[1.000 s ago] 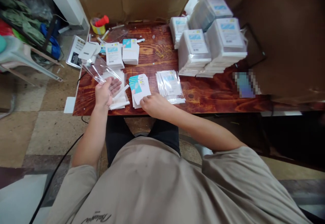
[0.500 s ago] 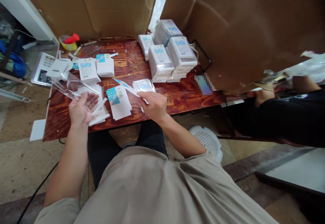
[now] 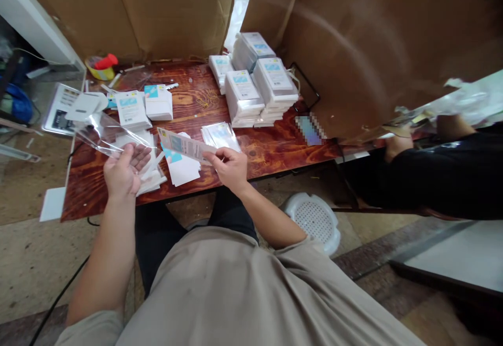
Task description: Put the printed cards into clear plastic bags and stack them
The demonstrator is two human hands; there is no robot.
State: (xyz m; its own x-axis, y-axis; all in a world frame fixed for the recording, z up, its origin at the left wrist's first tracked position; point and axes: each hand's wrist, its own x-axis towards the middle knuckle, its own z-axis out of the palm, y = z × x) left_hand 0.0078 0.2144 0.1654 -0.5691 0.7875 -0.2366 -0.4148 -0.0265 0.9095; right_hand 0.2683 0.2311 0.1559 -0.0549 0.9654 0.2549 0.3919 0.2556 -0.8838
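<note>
My left hand (image 3: 123, 170) is palm up at the table's near left edge, holding a clear plastic sleeve (image 3: 102, 134) that sticks up and to the left. My right hand (image 3: 230, 165) pinches a printed card (image 3: 184, 146) by its right end and holds it flat above the table, pointing towards the sleeve. Under the card lies a small stack of white and blue cards (image 3: 178, 165). A pile of clear sleeves (image 3: 151, 178) lies beside my left hand.
On the wooden table (image 3: 271, 149) stand stacks of packed white packets (image 3: 257, 92), a loose pile of filled sleeves (image 3: 220, 135) and two short card stacks (image 3: 143, 108). Cardboard sheets wall the back. Another person's dark-sleeved arm (image 3: 432, 173) works at the right. A white stool (image 3: 312, 220) stands below.
My right hand has lifted a card off the stack and carried it left towards the sleeve in my left hand. The camera has swung to the right.
</note>
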